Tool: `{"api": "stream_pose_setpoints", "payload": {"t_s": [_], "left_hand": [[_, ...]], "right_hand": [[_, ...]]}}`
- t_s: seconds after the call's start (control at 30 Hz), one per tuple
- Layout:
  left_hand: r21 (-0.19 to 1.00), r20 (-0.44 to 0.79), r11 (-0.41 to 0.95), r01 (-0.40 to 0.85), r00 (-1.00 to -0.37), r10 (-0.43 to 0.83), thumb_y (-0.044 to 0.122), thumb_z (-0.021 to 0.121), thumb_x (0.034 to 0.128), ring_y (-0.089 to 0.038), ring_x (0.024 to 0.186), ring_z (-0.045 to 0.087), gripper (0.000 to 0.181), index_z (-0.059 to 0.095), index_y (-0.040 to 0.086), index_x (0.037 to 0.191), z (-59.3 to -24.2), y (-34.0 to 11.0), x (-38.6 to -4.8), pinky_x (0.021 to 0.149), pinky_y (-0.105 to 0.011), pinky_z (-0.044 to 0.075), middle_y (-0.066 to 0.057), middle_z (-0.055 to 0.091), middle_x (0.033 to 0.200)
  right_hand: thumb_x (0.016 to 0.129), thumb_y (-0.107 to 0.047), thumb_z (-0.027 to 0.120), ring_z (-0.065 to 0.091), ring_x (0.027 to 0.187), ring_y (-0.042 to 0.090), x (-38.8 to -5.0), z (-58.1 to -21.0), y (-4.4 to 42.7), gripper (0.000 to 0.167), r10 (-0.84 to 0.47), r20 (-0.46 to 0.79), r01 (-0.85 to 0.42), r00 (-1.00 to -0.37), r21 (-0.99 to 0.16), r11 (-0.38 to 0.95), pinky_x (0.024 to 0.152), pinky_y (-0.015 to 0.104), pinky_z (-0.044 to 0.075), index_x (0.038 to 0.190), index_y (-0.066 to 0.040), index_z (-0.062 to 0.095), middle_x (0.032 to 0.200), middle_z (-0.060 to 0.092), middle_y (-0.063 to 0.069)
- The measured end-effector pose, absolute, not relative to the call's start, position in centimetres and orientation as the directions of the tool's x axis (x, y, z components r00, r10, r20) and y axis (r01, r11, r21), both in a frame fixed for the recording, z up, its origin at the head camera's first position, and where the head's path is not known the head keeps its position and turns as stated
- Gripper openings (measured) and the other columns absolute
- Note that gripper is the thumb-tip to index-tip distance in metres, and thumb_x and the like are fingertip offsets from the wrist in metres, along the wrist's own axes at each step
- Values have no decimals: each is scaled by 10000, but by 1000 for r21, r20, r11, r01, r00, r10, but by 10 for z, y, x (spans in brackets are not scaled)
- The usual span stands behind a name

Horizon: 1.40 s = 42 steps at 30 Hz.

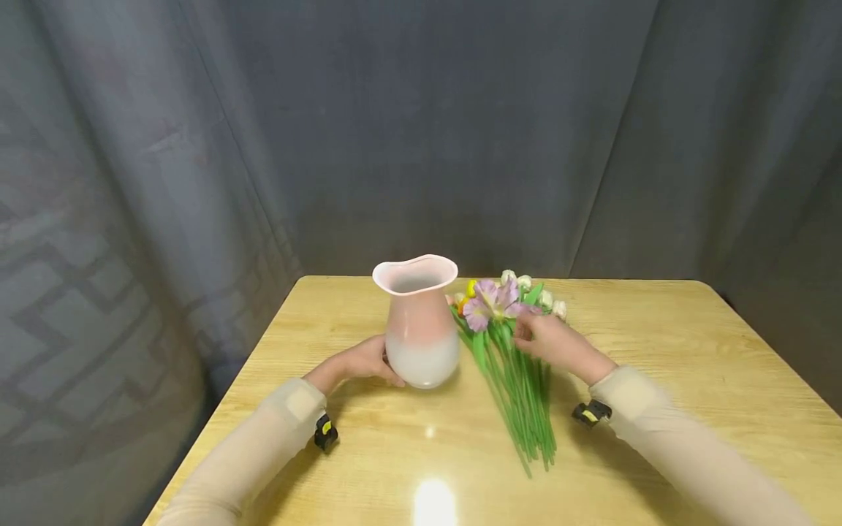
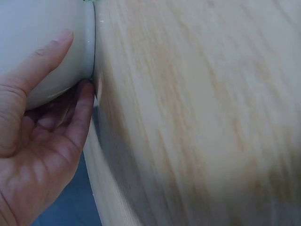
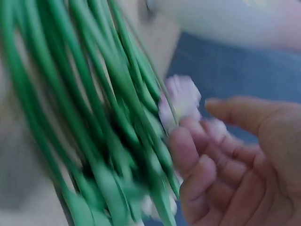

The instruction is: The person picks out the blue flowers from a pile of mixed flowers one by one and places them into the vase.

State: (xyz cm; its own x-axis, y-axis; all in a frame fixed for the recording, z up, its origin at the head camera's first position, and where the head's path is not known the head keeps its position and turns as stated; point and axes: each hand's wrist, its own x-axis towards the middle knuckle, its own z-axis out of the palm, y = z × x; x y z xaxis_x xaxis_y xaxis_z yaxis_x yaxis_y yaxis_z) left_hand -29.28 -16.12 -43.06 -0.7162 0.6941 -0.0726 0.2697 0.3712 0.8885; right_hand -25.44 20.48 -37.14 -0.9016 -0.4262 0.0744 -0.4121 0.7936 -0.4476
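A pink and white vase (image 1: 422, 332) with a wavy rim stands upright on the table. My left hand (image 1: 365, 358) grips its lower side; in the left wrist view that hand (image 2: 42, 155) has its thumb on the white wall (image 2: 33, 42) and its fingers round near the base. Right of the vase lies a bunch of flowers with green stems (image 1: 522, 402). Over its upper part is my right hand (image 1: 559, 343), close to a purple flower (image 1: 482, 307). The right wrist view shows this hand (image 3: 244, 165) with thumb apart from bent fingers, beside the stems (image 3: 84, 89) and a pale purple bloom (image 3: 182, 96).
White, yellow and orange blooms (image 1: 469, 289) lie at the head of the bunch, near the back edge of the light wooden table (image 1: 658, 351). Grey curtains (image 1: 447, 131) hang behind the table and on the left.
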Motion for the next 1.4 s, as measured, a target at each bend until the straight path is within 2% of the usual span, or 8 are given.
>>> {"api": "stream_pose_setpoints", "payload": {"t_s": [0.13,0.43,0.63,0.77,0.97,1.17,1.3,1.4], "left_hand": [[886,-72,376,273,-719,691,26,836,684,-254,1177,537,770,470,47,1360,-435,-161,-290,984,-372,466,-126,560,1319],[881,-73,384,277,-722,688,36,835,700,-213,1095,565,720,488,28,1331,-439,-168,-284,916,-339,496,-134,581,1273],[870,-67,391,300,-714,697,56,841,707,-173,1075,568,708,499,46,1327,-440,-169,-285,896,-308,502,-105,591,1265],[869,-65,391,303,-714,697,64,842,709,-184,1074,577,723,489,49,1340,-438,-168,-287,896,-311,509,-108,589,1271],[869,-74,401,290,-725,685,54,843,703,-193,1061,584,726,494,64,1340,-436,-167,-289,889,-326,517,-91,594,1259],[864,-74,409,293,-730,679,70,845,703,-198,1050,591,724,498,71,1338,-436,-169,-289,882,-332,522,-94,595,1256],[856,-54,400,327,-713,699,80,842,707,-180,1033,596,720,492,55,1335,-437,-171,-289,859,-320,533,-98,594,1248],[853,-35,388,348,-704,709,84,837,712,-173,1007,598,708,488,35,1326,-436,-171,-290,839,-314,540,-111,594,1232]], "right_hand": [[947,-186,586,497,565,129,-260,-391,189,152,-360,17,-322,-933,-491,810,507,273,445,882,-52,552,696,559,26],[931,-193,604,460,552,136,-265,-410,177,179,-267,27,-237,-963,-553,799,501,272,425,805,-73,561,664,532,26],[958,-123,552,507,541,136,-263,-403,178,122,-262,42,-217,-964,-694,686,477,261,473,933,-7,581,723,581,76],[982,-155,542,513,507,137,-265,-389,185,161,-229,125,-246,-965,-730,637,444,254,467,977,3,572,669,563,70],[996,-171,533,549,541,196,-265,-356,210,164,-112,337,-323,-935,-677,661,442,261,459,1042,-15,553,785,598,141],[991,-131,533,568,565,208,-263,-333,251,212,10,529,-310,-849,-513,801,446,258,460,1117,37,505,839,628,203],[984,-91,522,593,532,197,-264,-328,280,219,44,497,-232,-867,-479,847,439,277,465,1114,78,474,847,628,268],[971,-55,501,609,507,188,-268,-330,299,165,51,426,-177,-903,-480,859,437,321,492,1044,87,460,805,623,273]]}}
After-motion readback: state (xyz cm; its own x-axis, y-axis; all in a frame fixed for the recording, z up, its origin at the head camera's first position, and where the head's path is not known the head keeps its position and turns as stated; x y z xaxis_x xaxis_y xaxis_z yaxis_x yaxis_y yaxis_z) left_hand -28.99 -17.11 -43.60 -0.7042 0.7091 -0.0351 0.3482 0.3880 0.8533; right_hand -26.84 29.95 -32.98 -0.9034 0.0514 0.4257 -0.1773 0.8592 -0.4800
